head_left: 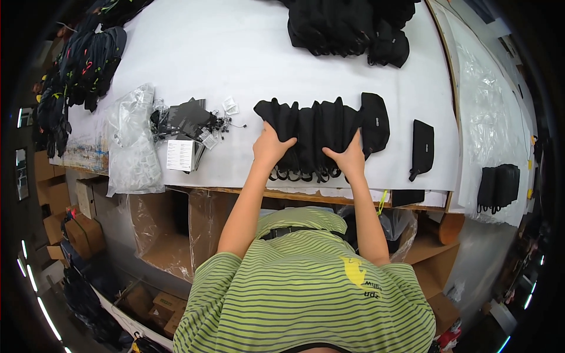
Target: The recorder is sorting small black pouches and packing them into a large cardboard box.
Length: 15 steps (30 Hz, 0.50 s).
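A row of several black zip pouches [315, 126] stands on edge, packed side by side, on the white tabletop before me. My left hand [272, 147] clasps the row's left part, its thumb pointing inward over the near side. At the right part, my right hand [348, 159] grips the row the same way, thumb turned toward the left one. Small cord loops hang along the pouches' near edge. Against the right end leans another black pouch [375, 123] with a small pale label. The fingertips of both hands are partly hidden by the dark fabric.
Farther right lies a single black pouch [422, 150]. Left of the row are black hang tags [191, 117], a stack of white cards [181, 155] and a clear plastic bag [134, 141] of small packets. More black pouches [335, 29] are heaped at the back. Cardboard boxes [156, 229] sit below the table.
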Each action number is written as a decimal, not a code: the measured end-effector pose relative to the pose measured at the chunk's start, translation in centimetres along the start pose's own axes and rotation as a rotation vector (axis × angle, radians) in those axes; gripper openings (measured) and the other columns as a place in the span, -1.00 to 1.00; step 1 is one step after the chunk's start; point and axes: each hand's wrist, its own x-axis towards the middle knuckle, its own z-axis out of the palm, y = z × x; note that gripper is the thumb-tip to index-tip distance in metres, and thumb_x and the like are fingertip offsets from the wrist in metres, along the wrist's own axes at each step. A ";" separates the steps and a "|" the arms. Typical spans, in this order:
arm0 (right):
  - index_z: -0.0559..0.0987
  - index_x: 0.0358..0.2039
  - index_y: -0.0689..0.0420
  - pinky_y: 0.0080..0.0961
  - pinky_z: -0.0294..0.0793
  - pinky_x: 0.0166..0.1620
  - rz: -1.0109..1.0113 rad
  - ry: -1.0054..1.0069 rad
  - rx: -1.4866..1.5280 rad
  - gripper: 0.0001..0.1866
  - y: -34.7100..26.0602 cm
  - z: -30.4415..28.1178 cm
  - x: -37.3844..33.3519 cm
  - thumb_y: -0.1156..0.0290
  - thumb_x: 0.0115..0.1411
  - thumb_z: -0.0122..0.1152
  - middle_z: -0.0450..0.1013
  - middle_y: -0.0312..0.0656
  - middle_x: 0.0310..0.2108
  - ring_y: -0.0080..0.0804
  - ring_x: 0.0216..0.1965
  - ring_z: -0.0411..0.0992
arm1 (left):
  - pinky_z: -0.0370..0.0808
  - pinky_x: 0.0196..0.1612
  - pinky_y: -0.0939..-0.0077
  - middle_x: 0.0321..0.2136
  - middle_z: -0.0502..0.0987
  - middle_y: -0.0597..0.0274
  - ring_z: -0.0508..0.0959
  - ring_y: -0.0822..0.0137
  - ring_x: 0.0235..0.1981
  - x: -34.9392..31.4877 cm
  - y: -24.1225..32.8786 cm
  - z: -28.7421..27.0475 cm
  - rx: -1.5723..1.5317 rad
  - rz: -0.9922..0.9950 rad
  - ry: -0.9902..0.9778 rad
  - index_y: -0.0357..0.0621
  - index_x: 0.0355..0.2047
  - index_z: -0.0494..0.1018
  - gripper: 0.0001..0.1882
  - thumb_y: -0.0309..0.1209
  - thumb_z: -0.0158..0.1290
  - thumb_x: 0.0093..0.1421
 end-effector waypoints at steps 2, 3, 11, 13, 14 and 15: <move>-0.06 0.25 0.30 -0.31 0.39 -0.01 -0.005 -0.029 0.091 0.21 -0.4 -0.7 -0.2 0.05 -0.27 0.48 0.26 0.15 0.05 -0.02 -0.01 0.37 | 0.47 -0.17 0.26 -0.19 0.47 -0.19 0.52 -0.04 -0.16 -0.2 -0.6 -0.1 -0.018 0.017 -0.008 -0.48 0.08 0.10 -0.02 0.08 0.21 -0.10; -0.06 0.25 0.30 -0.31 0.39 -0.01 -0.004 -0.026 0.090 0.21 0.2 -0.7 -0.1 0.05 -0.27 0.48 0.26 0.15 0.05 -0.02 -0.01 0.37 | 0.44 -0.11 0.28 -0.16 0.46 -0.19 0.50 -0.04 -0.11 -0.2 -1.1 -0.4 -0.204 0.014 0.001 -0.46 0.07 0.13 -0.02 0.14 0.17 -0.09; 0.25 0.18 0.19 -0.51 0.19 0.14 0.068 0.054 0.595 -0.49 4.7 -0.1 2.2 0.19 0.30 -0.09 0.30 -0.03 0.11 -0.25 0.12 0.28 | 0.37 -0.04 0.21 -0.14 0.46 -0.23 0.45 -0.16 -0.08 0.5 -5.2 -0.6 -0.400 0.082 0.204 -0.18 0.08 0.21 -0.54 -0.16 -0.21 0.30; 0.26 0.18 0.18 -0.52 0.19 0.13 0.070 0.078 0.573 -0.51 4.7 0.1 2.0 0.20 0.31 -0.11 0.31 -0.04 0.11 -0.27 0.11 0.29 | 0.38 -0.09 0.13 -0.20 0.47 -0.27 0.44 -0.21 -0.12 0.5 -5.4 -1.4 -0.265 0.022 0.105 -0.16 0.08 0.20 -0.61 -0.27 -0.24 0.30; 0.26 0.17 0.18 -0.54 0.19 0.13 0.066 0.101 0.547 -0.52 4.7 0.1 1.9 0.22 0.31 -0.13 0.31 -0.05 0.11 -0.28 0.11 0.29 | 0.38 -0.12 0.08 -0.23 0.48 -0.29 0.44 -0.23 -0.14 0.4 -5.3 -1.5 -0.228 0.041 0.091 -0.19 0.07 0.19 -0.63 -0.32 -0.26 0.30; 0.26 0.17 0.18 -0.54 0.19 0.13 0.067 0.098 0.551 -0.52 4.4 0.0 1.8 0.22 0.31 -0.13 0.31 -0.05 0.11 -0.28 0.11 0.29 | 0.38 -0.12 0.08 -0.23 0.48 -0.29 0.44 -0.23 -0.14 0.3 -5.2 -1.6 -0.223 0.038 0.092 -0.19 0.07 0.19 -0.63 -0.32 -0.26 0.30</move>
